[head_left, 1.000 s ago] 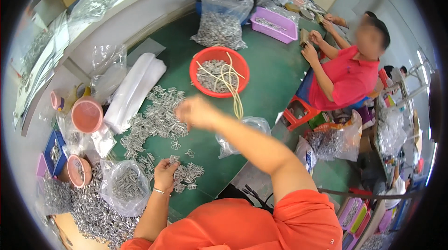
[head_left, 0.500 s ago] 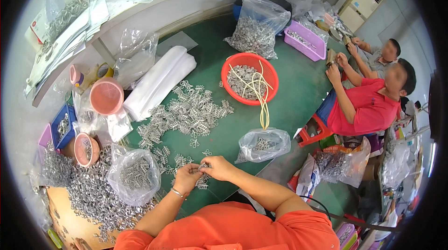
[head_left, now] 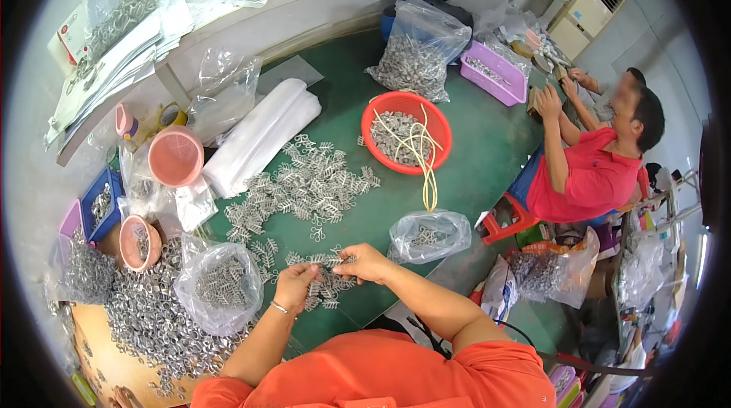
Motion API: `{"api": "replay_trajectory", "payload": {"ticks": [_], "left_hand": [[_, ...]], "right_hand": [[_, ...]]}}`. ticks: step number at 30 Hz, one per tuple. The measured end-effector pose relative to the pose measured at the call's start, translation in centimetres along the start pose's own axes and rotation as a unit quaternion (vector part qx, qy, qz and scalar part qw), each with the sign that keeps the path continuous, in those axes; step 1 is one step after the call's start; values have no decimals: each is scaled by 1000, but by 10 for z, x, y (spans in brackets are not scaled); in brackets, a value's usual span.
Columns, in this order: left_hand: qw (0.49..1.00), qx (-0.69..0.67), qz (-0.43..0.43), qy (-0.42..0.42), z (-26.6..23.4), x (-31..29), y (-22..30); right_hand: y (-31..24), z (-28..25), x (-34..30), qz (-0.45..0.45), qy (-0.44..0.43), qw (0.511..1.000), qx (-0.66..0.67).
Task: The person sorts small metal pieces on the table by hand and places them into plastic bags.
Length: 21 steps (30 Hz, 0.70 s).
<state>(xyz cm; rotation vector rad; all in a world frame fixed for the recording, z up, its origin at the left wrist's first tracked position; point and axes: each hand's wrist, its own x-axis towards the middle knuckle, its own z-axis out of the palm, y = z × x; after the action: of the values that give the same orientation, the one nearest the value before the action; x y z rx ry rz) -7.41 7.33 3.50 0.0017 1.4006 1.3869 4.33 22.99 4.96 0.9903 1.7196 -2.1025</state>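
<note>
Both of my hands work low over the near part of the green table, among small silver fishbone-shaped metal pieces. My left hand (head_left: 294, 288) is closed in a pinch at the edge of the near cluster of pieces (head_left: 326, 300); a bit of metal shows at its fingertips. My right hand (head_left: 365, 263) is closed too, thumb and fingers pressed together over the same cluster. What it pinches is too small to make out. Beyond my hands spreads a larger heap of the fishbone pieces (head_left: 304, 183). A clear plastic bag (head_left: 221, 286) of similar pieces stands left of my left hand.
Further off is a red basket (head_left: 451, 130) with metal parts and cream cords. An open clear bag (head_left: 449, 236) lies right of my hands. Metal rings (head_left: 156, 324) cover the left side near a pink cup (head_left: 141, 244). Two people work at right, one in a red shirt (head_left: 586, 179).
My hands have drawn apart; before, their fingertips met over a small metal piece. The right hand has moved slightly farther out. The person in red has turned and leaned toward the table.
</note>
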Motion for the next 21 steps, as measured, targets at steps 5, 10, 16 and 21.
{"api": "replay_trajectory", "payload": {"ticks": [5,10,16,21], "left_hand": [[992,4,97,78,-7,9,-14],[970,40,173,163,-12,13,4],[988,63,118,78,-4,8,13],[990,-1,128,65,6,3,15]], "right_hand": [[-3,6,-9,3,21,1000,3],[-3,-5,-10,-37,85,994,51],[-3,6,-8,-125,-18,991,49],[4,9,-3,-72,-48,995,52]]}}
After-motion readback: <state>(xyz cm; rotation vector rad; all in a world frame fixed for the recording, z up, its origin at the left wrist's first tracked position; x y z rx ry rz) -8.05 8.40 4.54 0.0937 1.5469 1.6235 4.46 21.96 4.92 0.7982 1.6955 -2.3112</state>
